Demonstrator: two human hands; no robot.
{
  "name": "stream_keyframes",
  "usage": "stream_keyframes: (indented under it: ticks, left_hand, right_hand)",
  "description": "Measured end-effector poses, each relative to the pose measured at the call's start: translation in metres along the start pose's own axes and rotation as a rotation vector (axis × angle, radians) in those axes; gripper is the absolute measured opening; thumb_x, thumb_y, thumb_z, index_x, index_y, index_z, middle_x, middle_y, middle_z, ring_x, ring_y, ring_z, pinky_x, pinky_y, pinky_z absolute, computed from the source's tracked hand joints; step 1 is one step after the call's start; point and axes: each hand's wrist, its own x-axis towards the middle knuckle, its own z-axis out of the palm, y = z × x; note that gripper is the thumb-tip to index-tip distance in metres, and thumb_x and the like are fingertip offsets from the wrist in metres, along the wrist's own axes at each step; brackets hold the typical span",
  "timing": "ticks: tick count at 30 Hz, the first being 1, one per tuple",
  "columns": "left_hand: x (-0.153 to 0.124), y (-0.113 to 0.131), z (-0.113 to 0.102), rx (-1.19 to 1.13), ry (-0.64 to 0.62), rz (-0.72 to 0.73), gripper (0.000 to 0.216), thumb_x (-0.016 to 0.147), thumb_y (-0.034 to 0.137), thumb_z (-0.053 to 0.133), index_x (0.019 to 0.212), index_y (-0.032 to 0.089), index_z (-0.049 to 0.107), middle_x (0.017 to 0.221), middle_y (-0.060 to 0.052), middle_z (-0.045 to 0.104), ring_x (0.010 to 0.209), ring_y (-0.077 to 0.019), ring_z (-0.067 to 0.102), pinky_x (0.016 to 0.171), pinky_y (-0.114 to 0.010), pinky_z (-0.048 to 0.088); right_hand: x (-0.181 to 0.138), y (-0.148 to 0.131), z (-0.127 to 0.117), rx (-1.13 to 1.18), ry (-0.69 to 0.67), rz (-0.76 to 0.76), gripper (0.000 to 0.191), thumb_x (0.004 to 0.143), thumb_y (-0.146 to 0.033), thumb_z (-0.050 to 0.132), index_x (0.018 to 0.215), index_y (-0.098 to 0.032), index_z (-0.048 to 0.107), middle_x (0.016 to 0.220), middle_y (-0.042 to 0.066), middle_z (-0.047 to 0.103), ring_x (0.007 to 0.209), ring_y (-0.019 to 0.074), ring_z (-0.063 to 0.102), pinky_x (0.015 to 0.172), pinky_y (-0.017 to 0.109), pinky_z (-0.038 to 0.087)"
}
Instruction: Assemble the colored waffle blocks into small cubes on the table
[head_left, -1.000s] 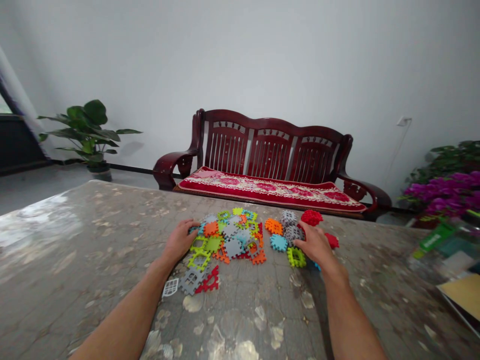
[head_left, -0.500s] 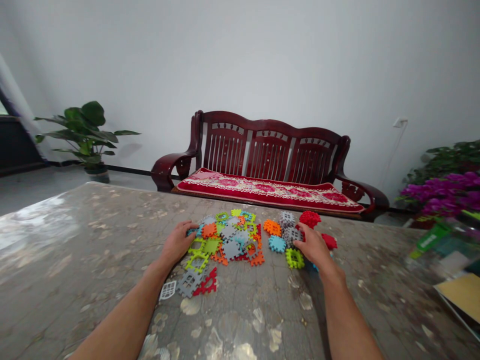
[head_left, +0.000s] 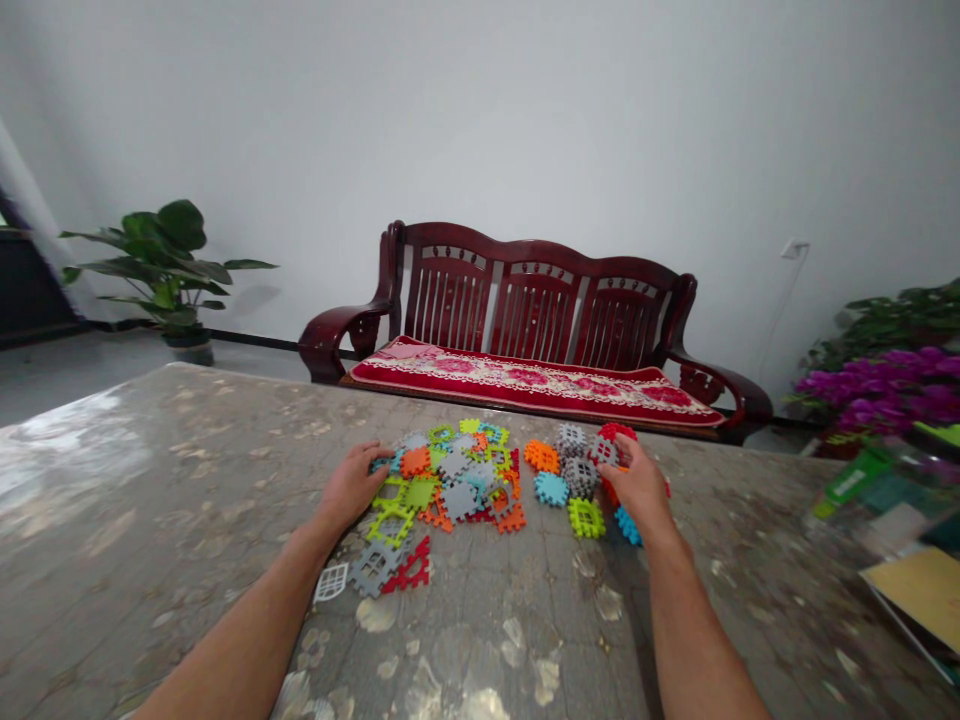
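Note:
My left hand (head_left: pixel 354 487) rests at the left edge of a loose heap of interlocking plastic tiles (head_left: pixel 459 498). Its fingers are bent over a blue tile (head_left: pixel 385 461), and I cannot tell whether they grip it. My right hand (head_left: pixel 636 487) pinches a grey window tile (head_left: pixel 602 451) between thumb and fingers, in front of a red stack (head_left: pixel 616 431). Just left of it stand a dark grey stack (head_left: pixel 580 478) and a lighter grey one (head_left: pixel 571 438). Orange (head_left: pixel 541 456), light blue (head_left: pixel 551 489) and lime green (head_left: pixel 586 518) stacks lie around these. A blue stack (head_left: pixel 628 526) shows under my right wrist.
Near my left forearm lie a white lattice piece (head_left: pixel 331 582), a grey window tile (head_left: pixel 375 567) and a red tile (head_left: pixel 409 566). A patterned table (head_left: pixel 210 480) carries everything. Beyond it stands a wooden bench (head_left: pixel 536 310). Purple flowers (head_left: pixel 885 385) and a yellowish box (head_left: pixel 919 590) are at right.
My right hand has shifted slightly right and back from the dark grey stack, now with a grey tile at its fingertips. The blue stack beneath its wrist shows more. My left hand stays by the heap.

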Motion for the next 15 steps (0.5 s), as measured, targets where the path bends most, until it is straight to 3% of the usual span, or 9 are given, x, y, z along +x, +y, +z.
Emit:
stream_keyframes:
  ticks: [9, 15]
  left_hand:
    - [-0.001, 0.001, 0.000, 0.035, -0.020, -0.005, 0.036, 0.080, 0.026, 0.050, 0.106, 0.020, 0.075, 0.133, -0.011, 0.063, 0.124, -0.0255, 0.058, 0.112, -0.038, 0.040]
    - [-0.001, -0.001, 0.001, 0.038, -0.012, 0.009, 0.036, 0.080, 0.028, 0.050, 0.105, 0.020, 0.075, 0.132, -0.011, 0.063, 0.123, -0.0250, 0.058, 0.110, -0.038, 0.042]
  right_hand:
    - [0.032, -0.024, 0.029, -0.211, -0.103, -0.106, 0.065, 0.070, -0.017, 0.067, 0.134, -0.018, 0.055, 0.128, 0.012, 0.066, 0.116, 0.0255, 0.063, 0.101, 0.039, 0.047]
    - [0.036, -0.030, 0.034, -0.387, -0.132, -0.123, 0.063, 0.076, -0.021, 0.066, 0.137, -0.018, 0.053, 0.134, 0.012, 0.062, 0.121, 0.0281, 0.059, 0.101, 0.039, 0.045]
